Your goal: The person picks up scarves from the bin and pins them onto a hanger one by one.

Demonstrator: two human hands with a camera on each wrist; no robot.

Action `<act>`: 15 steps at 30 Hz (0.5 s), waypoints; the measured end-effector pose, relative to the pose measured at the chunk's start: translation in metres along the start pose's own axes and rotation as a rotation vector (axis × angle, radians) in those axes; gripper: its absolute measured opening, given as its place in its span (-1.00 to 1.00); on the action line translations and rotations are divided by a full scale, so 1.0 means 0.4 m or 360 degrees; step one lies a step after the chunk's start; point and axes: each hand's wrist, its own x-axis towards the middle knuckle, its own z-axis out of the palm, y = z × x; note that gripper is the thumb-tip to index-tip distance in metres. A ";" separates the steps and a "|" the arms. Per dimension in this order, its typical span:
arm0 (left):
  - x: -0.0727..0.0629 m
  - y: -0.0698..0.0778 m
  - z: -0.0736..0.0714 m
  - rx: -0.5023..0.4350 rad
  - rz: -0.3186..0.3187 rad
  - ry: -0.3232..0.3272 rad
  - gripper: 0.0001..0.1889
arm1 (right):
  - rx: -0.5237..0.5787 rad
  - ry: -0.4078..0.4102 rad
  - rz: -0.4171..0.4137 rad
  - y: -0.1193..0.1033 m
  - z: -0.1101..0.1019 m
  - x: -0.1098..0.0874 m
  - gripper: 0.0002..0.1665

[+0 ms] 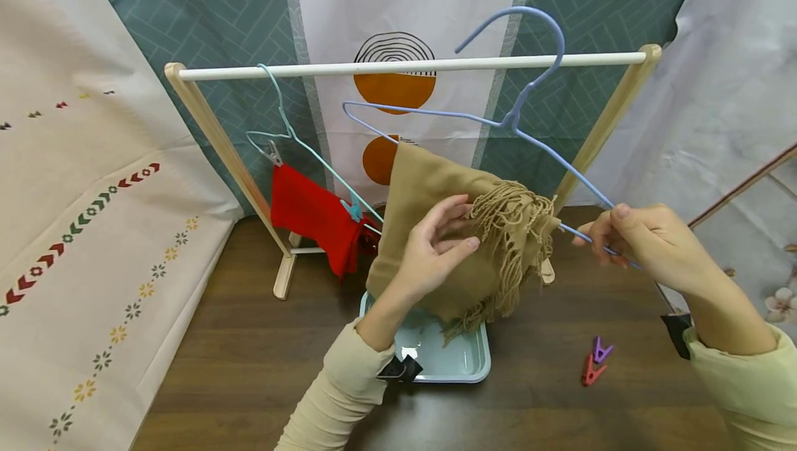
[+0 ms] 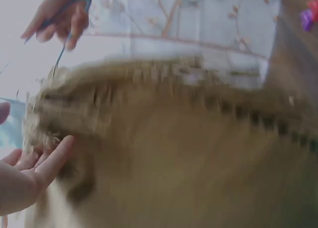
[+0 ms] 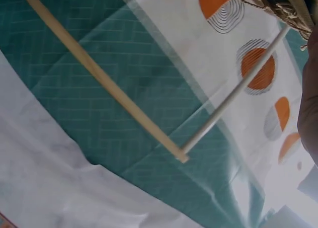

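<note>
A tan fringed scarf (image 1: 436, 229) hangs folded over the lower bar of a blue hanger (image 1: 510, 119), its tassels bunched toward the right end. By that hanger's right corner, my right hand (image 1: 654, 243) grips it between thumb and fingers. My left hand (image 1: 436, 250) is at the front of the scarf beside the tassels, fingers loosely extended; in the left wrist view its fingertips (image 2: 62, 151) appear to touch the cloth, though blur hides exact contact. The right wrist view has only part of my right hand (image 3: 309, 99) at its edge, with some scarf above.
A wooden rack with a white rail (image 1: 373, 68) stands behind. On it hangs a mint hanger (image 1: 286, 134) with a red cloth (image 1: 311, 216) clipped on. Below the scarf sits a pale blue tray (image 1: 479, 371). Purple (image 1: 601, 351) and red clothespins (image 1: 591, 371) lie on the table at right.
</note>
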 end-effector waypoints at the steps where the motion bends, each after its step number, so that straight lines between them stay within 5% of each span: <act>1: 0.007 0.004 0.014 -0.0010 0.0011 -0.0023 -0.42 | 0.0013 0.0008 -0.0002 -0.003 -0.001 0.004 -0.38; 6: 0.031 0.021 0.075 -0.0115 0.0152 -0.0124 -0.46 | 0.0165 0.0049 -0.0032 -0.007 0.007 0.016 -0.39; 10: 0.037 0.031 0.105 -0.0098 0.0233 -0.0210 -0.50 | 0.0124 0.0071 -0.0018 -0.004 0.017 0.018 -0.37; 15: 0.034 0.040 0.113 0.0242 0.0333 -0.0539 -0.54 | 0.0427 0.0043 -0.0024 0.003 0.026 0.019 -0.40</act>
